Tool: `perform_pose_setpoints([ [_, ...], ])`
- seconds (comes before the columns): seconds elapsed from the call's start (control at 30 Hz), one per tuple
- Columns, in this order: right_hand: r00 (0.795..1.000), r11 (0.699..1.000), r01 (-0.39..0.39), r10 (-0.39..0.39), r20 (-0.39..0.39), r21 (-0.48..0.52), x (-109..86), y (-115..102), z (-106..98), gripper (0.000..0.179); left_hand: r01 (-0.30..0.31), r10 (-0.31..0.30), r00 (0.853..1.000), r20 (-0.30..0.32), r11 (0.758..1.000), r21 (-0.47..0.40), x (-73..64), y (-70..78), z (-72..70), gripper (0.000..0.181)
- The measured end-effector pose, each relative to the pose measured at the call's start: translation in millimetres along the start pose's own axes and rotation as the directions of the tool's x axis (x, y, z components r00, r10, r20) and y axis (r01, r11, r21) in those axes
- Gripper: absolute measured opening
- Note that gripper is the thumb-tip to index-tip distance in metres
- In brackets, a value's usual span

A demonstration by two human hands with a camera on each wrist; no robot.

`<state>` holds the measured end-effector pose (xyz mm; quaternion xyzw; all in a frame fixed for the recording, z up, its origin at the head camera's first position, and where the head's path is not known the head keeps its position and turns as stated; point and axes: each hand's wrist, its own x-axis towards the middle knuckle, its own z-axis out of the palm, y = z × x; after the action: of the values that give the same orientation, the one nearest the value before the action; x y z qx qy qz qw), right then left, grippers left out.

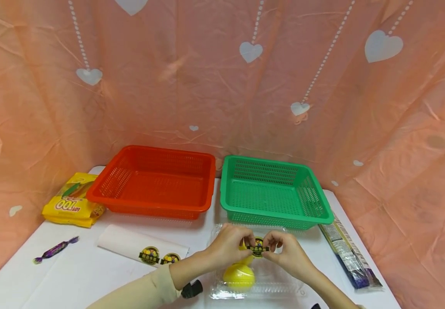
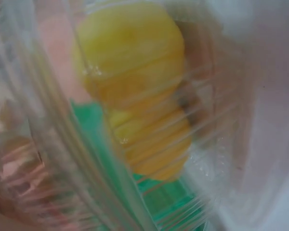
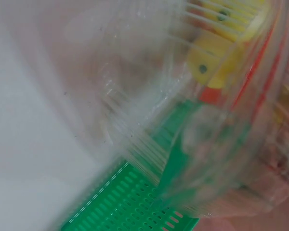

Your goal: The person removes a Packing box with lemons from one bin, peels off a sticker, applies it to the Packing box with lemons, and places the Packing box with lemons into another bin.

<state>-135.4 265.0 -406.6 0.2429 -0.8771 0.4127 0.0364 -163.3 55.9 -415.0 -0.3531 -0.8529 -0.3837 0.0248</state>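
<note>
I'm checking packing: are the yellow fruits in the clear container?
In: the yellow fruits show through the clear container in both wrist views.

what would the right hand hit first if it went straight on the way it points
Probably the left hand, facing the right hand across the label they both pinch, though depth is hard to judge.

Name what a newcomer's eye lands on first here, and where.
Probably the bright red basket and green basket, side by side at the back of the white table. Next, front and right of centre, the black-and-yellow label pinched between the person's left grip and right grip. Below it, the yellow round items stand out inside the clear container.
</note>
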Motion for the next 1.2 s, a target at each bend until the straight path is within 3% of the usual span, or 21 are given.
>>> perform_pose_setpoints([
  [0.33, 0.999, 0.999, -0.031, 0.031, 0.02, -0.016, -1.8, -0.4, 3.0, 0.027, 0.004, -0.004, 1.0, 0.013, 1.0, 0.005, -1.1, -0.4, 4.7, 0.023],
  [0.57, 0.999, 0.999, -0.041, 0.042, 0.023, -0.036, -0.9, -3.2, 2.9, 0.051, 0.004, -0.003, 1.0, -0.002, 0.997, 0.078, -1.8, 0.8, 6.6, 0.04],
  [0.83, 0.999, 0.994, -0.03, 0.034, 0.039, -0.102, 4.7, -3.3, 5.1, 0.027, -0.013, 0.015, 1.0, -0.02, 0.995, 0.1, -1.5, -3.3, 5.2, 0.048],
  [1.03, 0.999, 0.956, 0.005, -0.017, -0.036, -0.292, 6.9, -1.9, 8.5, 0.034, 0.02, -0.006, 0.997, -0.076, 0.981, 0.191, 1.2, -8.7, 3.6, 0.051],
  [1.2, 0.991, 0.927, -0.031, -0.02, -0.13, -0.373, 4.1, 0.1, 12.1, 0.056, 0.064, -0.058, 0.998, -0.039, 0.981, 0.184, 2.9, -11.1, 1.7, 0.054],
])
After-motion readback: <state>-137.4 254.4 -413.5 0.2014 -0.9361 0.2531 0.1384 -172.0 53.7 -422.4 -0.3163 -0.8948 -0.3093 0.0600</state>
